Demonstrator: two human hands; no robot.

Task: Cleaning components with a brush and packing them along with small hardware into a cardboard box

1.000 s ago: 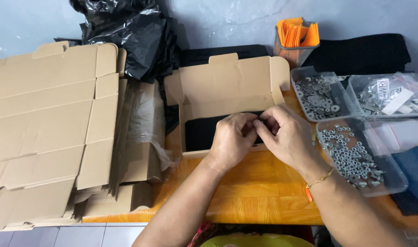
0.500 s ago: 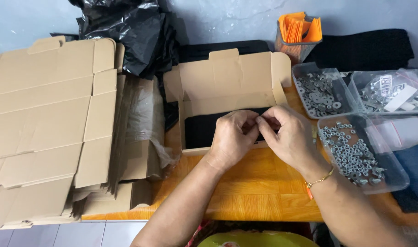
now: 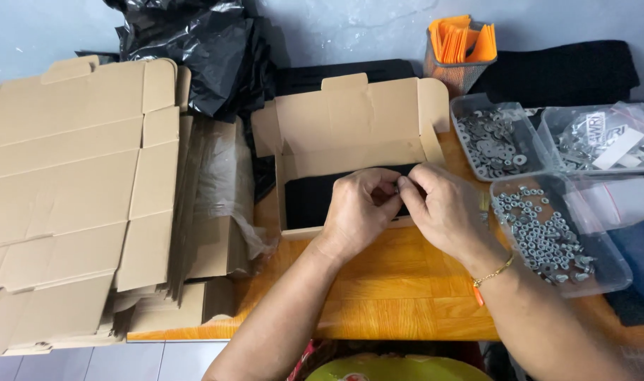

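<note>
An open cardboard box [image 3: 357, 120] with a black lining [image 3: 308, 201] stands on the orange wooden table [image 3: 392, 296]. My left hand [image 3: 357, 212] and my right hand [image 3: 445, 212] meet over the box's front edge. Their fingertips pinch a small metal piece [image 3: 397, 185] between them; what it is exactly is too small to tell. The hands hide most of it. A thin bracelet with an orange bead sits on my right wrist.
Flat cardboard box blanks [image 3: 75, 190] are stacked at the left. Clear trays hold washers [image 3: 495, 141], nuts [image 3: 548, 236] and bagged parts [image 3: 604, 137] at the right. An orange-filled mesh cup [image 3: 459, 49], black plastic bags [image 3: 188, 49] and black fabric [image 3: 562, 70] lie at the back.
Both hands stay together at the box's front edge, with only small finger movements. Nothing else has moved.
</note>
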